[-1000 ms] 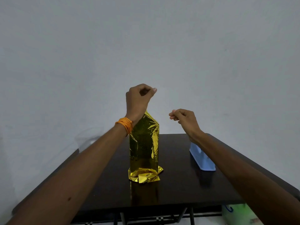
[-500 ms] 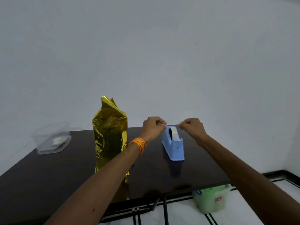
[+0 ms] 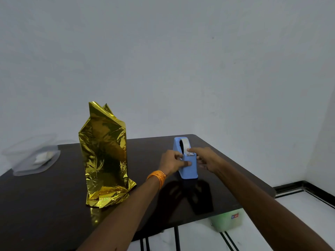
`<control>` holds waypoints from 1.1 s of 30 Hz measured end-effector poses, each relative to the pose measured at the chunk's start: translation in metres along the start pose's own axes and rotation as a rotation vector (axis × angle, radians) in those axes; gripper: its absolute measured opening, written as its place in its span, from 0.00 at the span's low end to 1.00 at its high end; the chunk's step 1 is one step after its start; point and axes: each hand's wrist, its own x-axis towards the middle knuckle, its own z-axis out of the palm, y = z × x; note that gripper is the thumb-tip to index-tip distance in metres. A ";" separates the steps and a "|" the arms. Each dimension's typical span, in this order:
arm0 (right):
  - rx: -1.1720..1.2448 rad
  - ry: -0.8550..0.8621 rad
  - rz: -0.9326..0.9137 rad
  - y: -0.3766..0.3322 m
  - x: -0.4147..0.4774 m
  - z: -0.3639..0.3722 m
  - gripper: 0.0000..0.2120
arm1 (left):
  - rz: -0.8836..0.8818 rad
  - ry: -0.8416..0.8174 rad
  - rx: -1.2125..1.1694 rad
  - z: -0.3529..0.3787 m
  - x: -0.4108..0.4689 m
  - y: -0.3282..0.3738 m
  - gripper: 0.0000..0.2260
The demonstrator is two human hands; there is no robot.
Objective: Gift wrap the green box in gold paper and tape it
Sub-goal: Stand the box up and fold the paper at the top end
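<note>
a glossy dark brown table (image 3: 45, 214) fills the lower view, and both forearms reach over it from 6 o'clock. under its right corner at 5 o'clock a pale green tub (image 3: 226, 221) sits on a white tiled floor (image 3: 299, 211) ruled with black lines. a wide bare stretch of tabletop lies at 7 o'clock, in front of the gold-wrapped box (image 3: 103, 160), and a narrower bare lane separates the box from the hands. the box stands upright left of centre, well in from every edge, at 9 o'clock of the blue tape dispenser (image 3: 188, 169). its foil is creased and mirror-bright, the bottom folds crumpled and splayed on the table, the top ending in loose points that stick up. the left hand (image 3: 171, 163), orange threads (image 3: 157, 178) on its wrist, grasps the dispenser with the thumb across its near side. the right hand (image 3: 206, 158) lays a forefinger on the tape (image 3: 185, 146) at the cutter; whether it pinches the strip cannot be told. the dispenser sits near the table's right edge. by the far left edge at 9 o'clock rests a clear plastic container (image 3: 30, 158), blurred. beyond the far edge rises a plain grey-white wall (image 3: 163, 60), meeting a black skirting (image 3: 290, 184) at 3 o'clock.
</note>
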 end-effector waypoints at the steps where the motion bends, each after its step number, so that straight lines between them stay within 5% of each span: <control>1: 0.032 0.004 0.010 -0.001 0.002 0.001 0.07 | 0.003 0.002 0.003 0.000 0.001 -0.001 0.17; 17: -0.182 0.236 -0.088 -0.020 0.016 0.012 0.11 | 0.052 0.008 0.076 0.001 0.004 -0.008 0.21; 33: -0.068 0.241 -0.037 0.019 -0.010 0.007 0.14 | 0.065 0.022 0.095 0.002 0.001 -0.005 0.19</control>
